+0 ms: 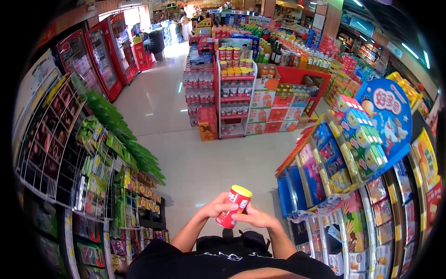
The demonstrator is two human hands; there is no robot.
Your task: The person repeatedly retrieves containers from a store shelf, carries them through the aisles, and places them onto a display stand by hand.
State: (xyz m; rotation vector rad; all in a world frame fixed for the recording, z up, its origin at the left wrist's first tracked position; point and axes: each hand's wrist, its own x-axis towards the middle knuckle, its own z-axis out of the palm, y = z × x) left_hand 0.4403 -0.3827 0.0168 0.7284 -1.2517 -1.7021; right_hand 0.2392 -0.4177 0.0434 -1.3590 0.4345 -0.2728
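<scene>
A red canister with a yellow lid (235, 201) is held in front of my body, tilted a little, lid end up. My left hand (215, 207) is wrapped round its left side, thumb lying across the printed front. On the other side, my right hand (257, 217) grips the lower right part, its thumb against the label. Some of the fingers are hidden behind the canister.
Ahead stands a white display rack (236, 77) with similar yellow-lidded canisters and bottles, beside stacked drink cartons (267, 114). Snack shelves (320, 162) flank my right, a wire rack of packets (95, 169) my left. Red fridges (103, 58) line the far left; a person (185, 24) stands beyond.
</scene>
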